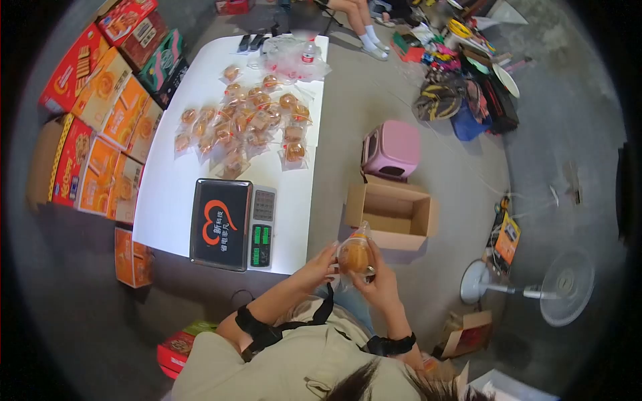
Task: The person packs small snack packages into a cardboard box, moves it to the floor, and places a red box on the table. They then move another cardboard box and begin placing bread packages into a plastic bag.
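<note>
A round golden-brown bun in a clear wrapper point(356, 256) is held up in front of my body, beyond the table's near right corner. My left hand point(321, 266) grips the wrapper's left side with bent fingers. On the other side, my right hand point(378, 279) is closed around the right edge and underside of the package. An open cardboard box point(428, 215) stands on the floor just past the hands. To the left, a scale point(222, 224) with a dark plate and green-lit digits lies on the white table point(167, 200).
Several wrapped buns point(244, 120) lie heaped on the table, near a clear plastic bag point(284, 57) and a bottle point(308, 53). Stacked snack cartons point(100, 160) line the left. A pink stool point(393, 148) and a fan point(565, 287) stand at right. Another person's legs point(361, 27) show at the top.
</note>
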`<state>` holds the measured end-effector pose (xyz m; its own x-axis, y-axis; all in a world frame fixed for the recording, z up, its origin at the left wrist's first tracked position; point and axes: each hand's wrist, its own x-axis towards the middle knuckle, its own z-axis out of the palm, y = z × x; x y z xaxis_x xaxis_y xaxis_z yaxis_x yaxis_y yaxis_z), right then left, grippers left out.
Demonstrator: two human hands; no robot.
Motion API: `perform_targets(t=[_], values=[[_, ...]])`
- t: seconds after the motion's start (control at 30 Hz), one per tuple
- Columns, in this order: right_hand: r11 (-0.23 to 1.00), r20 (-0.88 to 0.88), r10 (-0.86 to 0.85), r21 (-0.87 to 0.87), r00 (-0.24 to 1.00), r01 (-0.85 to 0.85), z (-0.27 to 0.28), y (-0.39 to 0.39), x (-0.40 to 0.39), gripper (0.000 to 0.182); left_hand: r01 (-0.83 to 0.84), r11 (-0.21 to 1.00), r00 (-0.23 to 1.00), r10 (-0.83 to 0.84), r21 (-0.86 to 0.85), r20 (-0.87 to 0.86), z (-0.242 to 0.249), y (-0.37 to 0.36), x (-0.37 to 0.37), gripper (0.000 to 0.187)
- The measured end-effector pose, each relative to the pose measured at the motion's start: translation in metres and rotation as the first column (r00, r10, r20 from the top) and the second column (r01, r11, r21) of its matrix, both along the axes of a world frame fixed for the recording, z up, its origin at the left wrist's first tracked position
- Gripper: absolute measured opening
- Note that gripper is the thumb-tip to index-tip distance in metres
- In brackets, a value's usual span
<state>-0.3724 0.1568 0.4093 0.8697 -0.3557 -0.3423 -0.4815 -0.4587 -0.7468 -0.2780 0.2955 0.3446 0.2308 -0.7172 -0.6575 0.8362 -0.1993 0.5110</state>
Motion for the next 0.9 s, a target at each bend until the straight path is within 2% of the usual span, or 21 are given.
perform_targets(t=[0.03, 0.07, 0.1, 0.13, 0.2, 0.23, 0.3, 0.33, 0.4, 0.43, 0.5, 0.53, 0.57, 0.6, 0.63, 0.7, 0.73, 0.77, 0.83, 0.9], values=[[0.999, 0.006, 0.033, -0.002, 0.999, -0.033, -0.013, -0.014, 0.002, 0.074, -0.033, 0.999, 0.999, 0.033, -0.002, 0.006, -0.004, -0.004, 0.0, 0.061], [0.966, 0.13, -0.037, 0.258, 0.991, 0.002, -0.036, -0.03, 0.002, 0.072, -0.11, 0.992, 0.994, 0.109, 0.059, 0.027, -0.007, -0.01, -0.001, 0.06], [0.863, 0.214, -0.131, 0.505, 0.968, 0.005, -0.047, -0.046, 0.003, 0.069, -0.189, 0.975, 0.982, 0.185, 0.118, 0.044, -0.009, -0.016, -0.004, 0.06], [0.865, 0.22, -0.091, 0.501, 0.971, -0.033, -0.043, -0.058, 0.01, 0.069, -0.229, 0.967, 0.973, 0.225, 0.112, 0.048, -0.013, -0.02, -0.008, 0.06], [0.752, 0.099, 0.145, 0.636, 0.984, -0.175, -0.035, -0.071, 0.026, 0.061, -0.46, 0.885, 0.888, 0.46, 0.065, 0.02, -0.027, -0.022, -0.02, 0.048], [0.743, 0.101, 0.178, 0.639, 0.979, -0.201, -0.04, -0.08, 0.033, 0.061, -0.491, 0.869, 0.871, 0.49, 0.069, 0.022, -0.033, -0.02, -0.025, 0.048], [0.6, 0.086, 0.42, 0.72, 0.903, -0.348, -0.057, -0.098, 0.052, 0.053, -0.678, 0.726, 0.735, 0.675, 0.113, 0.072, -0.044, -0.013, -0.029, 0.034], [0.585, 0.09, 0.458, 0.719, 0.885, -0.376, -0.066, -0.103, 0.064, 0.053, -0.708, 0.697, 0.706, 0.705, 0.11, 0.075, -0.05, -0.007, -0.029, 0.034], [0.427, 0.053, 0.364, 0.878, 0.93, -0.217, -0.089, -0.112, 0.093, 0.045, -0.821, 0.526, 0.543, 0.84, 0.222, 0.017, -0.065, 0.011, -0.023, 0.03], [0.418, 0.062, 0.397, 0.876, 0.916, -0.241, -0.105, -0.116, 0.109, 0.045, -0.869, 0.45, 0.463, 0.886, 0.207, 0.014, -0.076, 0.02, -0.022, 0.033], [0.409, -0.14, 0.281, 0.913, 0.949, 0.014, -0.144, -0.121, 0.141, 0.04, -0.913, 0.31, 0.343, 0.935, 0.264, 0.088, -0.096, 0.038, -0.017, 0.039], [0.484, -0.183, 0.287, 0.875, 0.94, 0.022, -0.162, -0.12, 0.157, 0.035, -0.922, 0.285, 0.318, 0.944, 0.261, 0.092, -0.102, 0.042, -0.01, 0.039], [0.482, -0.178, 0.309, 0.876, 0.934, 0.008, -0.181, -0.121, 0.174, 0.035, -0.927, 0.201, 0.238, 0.968, 0.317, 0.082, -0.108, 0.046, -0.001, 0.041], [0.524, -0.258, 0.326, 0.85, 0.909, 0.053, -0.201, -0.123, 0.191, 0.034, -0.919, 0.121, 0.16, 0.984, 0.374, 0.074, -0.114, 0.05, 0.007, 0.044], [0.568, -0.342, 0.335, 0.816, 0.878, 0.101, -0.219, -0.125, 0.2, 0.032, -0.919, 0.107, 0.145, 0.987, 0.379, 0.073, -0.122, 0.051, 0.009, 0.044], [0.743, -0.47, 0.092, 0.619, 0.878, 0.254, -0.263, -0.132, 0.219, 0.029, -0.89, 0.094, 0.119, 0.993, 0.446, 0.028, -0.148, 0.053, 0.042, 0.049], [0.796, -0.527, -0.003, 0.513, 0.85, 0.321, -0.264, -0.134, 0.229, 0.026, -0.886, 0.131, 0.173, 0.983, 0.444, 0.055, -0.162, 0.05, 0.053, 0.05], [0.803, -0.534, 0.0, 0.504, 0.845, 0.319, -0.265, -0.138, 0.233, 0.026, -0.884, 0.127, 0.165, 0.985, 0.451, 0.046, -0.175, 0.047, 0.062, 0.05], [0.785, -0.538, -0.128, 0.458, 0.833, 0.417, -0.271, -0.149, 0.254, 0.026, -0.902, 0.209, 0.16, 0.975, 0.378, -0.157, -0.197, 0.042, 0.093, 0.056], [0.816, -0.507, -0.11, 0.445, 0.855, 0.369, -0.264, -0.162, 0.279, 0.027, -0.914, 0.241, 0.175, 0.96, 0.328, -0.217, -0.22, 0.035, 0.129, 0.056]])
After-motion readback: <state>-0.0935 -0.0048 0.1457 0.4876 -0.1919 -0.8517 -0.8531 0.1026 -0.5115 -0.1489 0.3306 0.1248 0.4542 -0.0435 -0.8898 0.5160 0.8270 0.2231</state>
